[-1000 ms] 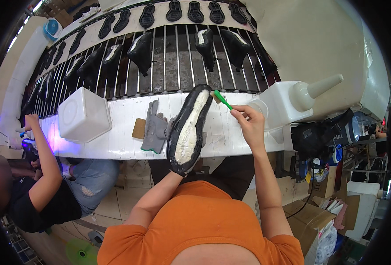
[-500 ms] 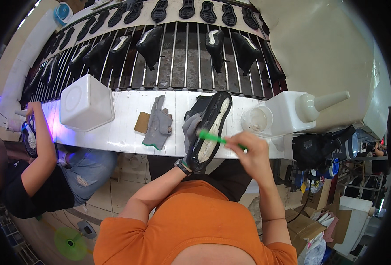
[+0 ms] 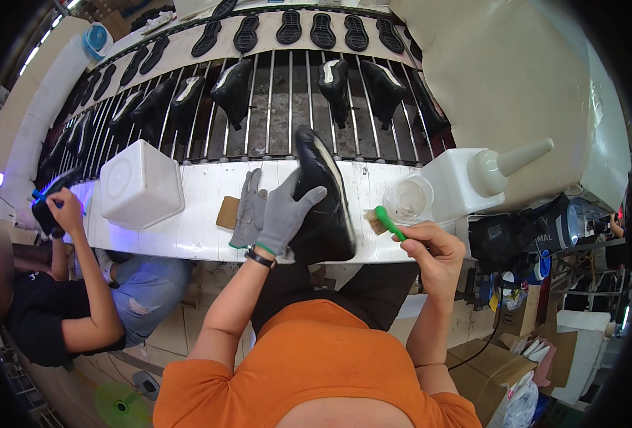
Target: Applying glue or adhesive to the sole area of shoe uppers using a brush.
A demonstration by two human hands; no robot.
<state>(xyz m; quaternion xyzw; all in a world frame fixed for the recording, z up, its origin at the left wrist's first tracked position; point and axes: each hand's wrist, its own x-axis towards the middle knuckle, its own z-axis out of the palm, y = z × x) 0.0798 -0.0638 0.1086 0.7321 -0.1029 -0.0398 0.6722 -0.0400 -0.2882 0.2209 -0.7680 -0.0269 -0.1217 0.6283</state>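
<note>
My left hand (image 3: 285, 216), in a grey glove with a green cuff, grips a black shoe upper (image 3: 328, 228) over the front edge of the white bench. The upper stands tilted on its side, its pale-edged underside turned to the right. My bare right hand (image 3: 436, 250) pinches a small brush (image 3: 390, 220) with a green handle and tan bristles. These bristles are apart from the shoe, near a translucent cup (image 3: 410, 197). Beside my left hand lie an unworn grey glove (image 3: 246, 221) and a brown block (image 3: 228, 212).
A white bottle (image 3: 455, 178) with a long spout lies behind the cup. To the left stands a white box-shaped container (image 3: 141, 187). Beyond the bench, a roller conveyor (image 3: 287, 107) carries shoe uppers below a belt of black soles (image 3: 289, 27). A co-worker (image 3: 80, 299) sits at left.
My left hand has turned the shoe upper, so its white underside now faces right instead of up. The brush has moved off the underside, rightward to beside the cup.
</note>
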